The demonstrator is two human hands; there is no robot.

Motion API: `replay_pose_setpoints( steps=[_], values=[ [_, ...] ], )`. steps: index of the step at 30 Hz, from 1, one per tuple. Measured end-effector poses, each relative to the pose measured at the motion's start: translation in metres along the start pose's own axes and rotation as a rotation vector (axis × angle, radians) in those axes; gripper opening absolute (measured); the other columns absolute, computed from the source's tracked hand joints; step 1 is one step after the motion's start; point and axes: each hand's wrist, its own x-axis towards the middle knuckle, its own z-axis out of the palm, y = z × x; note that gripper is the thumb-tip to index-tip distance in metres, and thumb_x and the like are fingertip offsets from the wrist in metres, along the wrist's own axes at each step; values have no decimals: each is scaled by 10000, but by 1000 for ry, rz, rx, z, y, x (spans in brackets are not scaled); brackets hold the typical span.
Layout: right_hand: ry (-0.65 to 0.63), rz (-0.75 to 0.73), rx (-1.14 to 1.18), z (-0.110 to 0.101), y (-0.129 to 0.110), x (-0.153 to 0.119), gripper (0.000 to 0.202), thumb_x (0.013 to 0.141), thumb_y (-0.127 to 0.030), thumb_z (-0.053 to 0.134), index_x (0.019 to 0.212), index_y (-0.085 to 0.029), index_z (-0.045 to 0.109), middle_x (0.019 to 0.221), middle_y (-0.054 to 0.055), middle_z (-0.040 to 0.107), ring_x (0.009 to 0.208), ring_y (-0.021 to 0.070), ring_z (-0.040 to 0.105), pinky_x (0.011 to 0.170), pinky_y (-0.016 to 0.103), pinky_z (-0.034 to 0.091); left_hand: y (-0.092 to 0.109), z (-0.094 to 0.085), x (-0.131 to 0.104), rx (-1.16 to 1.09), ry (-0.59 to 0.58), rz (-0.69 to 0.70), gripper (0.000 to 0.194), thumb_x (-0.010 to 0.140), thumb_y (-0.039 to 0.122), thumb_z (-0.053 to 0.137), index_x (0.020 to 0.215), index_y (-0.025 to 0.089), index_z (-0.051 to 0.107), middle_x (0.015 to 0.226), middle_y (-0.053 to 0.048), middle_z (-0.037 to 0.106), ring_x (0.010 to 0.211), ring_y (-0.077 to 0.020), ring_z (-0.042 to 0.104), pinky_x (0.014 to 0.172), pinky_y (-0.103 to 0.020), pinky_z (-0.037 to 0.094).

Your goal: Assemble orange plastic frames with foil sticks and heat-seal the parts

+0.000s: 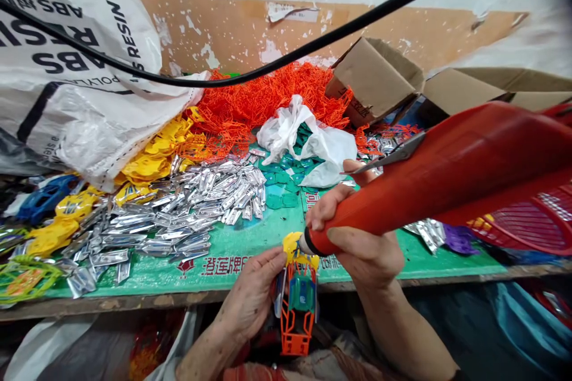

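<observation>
My left hand (252, 289) grips a toy car body (300, 303) at the table's front edge. The body has an orange frame, a green middle piece, silver side strips and a yellow front piece. My right hand (364, 238) is wrapped round a red electric screwdriver (429, 172) with a grey metal lever (391, 156) along its top. Its black-collared nose slants down to the left and meets the yellow piece, though the bit's exact contact is hidden. Beyond the hands lie green plastic pieces (282, 193) and a heap of silver strips (192, 208).
Orange frames (272, 95) pile up at the back, behind a white plastic bag (328, 152). Yellow pieces (154, 152) spill beside a large printed sack (80, 71) at left. Cardboard boxes (375, 80) and a pink basket (536, 220) stand right. A black cable (313, 47) crosses overhead.
</observation>
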Motion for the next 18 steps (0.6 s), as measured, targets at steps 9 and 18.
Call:
replay_pose_setpoints(
  steps=[9, 18],
  values=[
    [-7, 21, 9, -1, 4, -2, 527, 663, -106, 731, 1129, -301, 580, 757, -40, 618, 613, 139, 592, 610, 306, 518, -3, -3, 1, -8, -1, 14, 267, 800, 291, 750, 1009, 126, 767, 889, -83, 768, 655, -119, 637, 644, -214, 518],
    [-10, 51, 2, -4, 7, -4, 615, 663, -127, 738, 1209, -310, 522, 769, -43, 611, 595, 153, 595, 558, 312, 514, -7, -4, 1, -16, 25, 12, 272, 770, 301, 773, 974, 122, 772, 800, -76, 759, 589, -108, 610, 597, -206, 511]
  ],
)
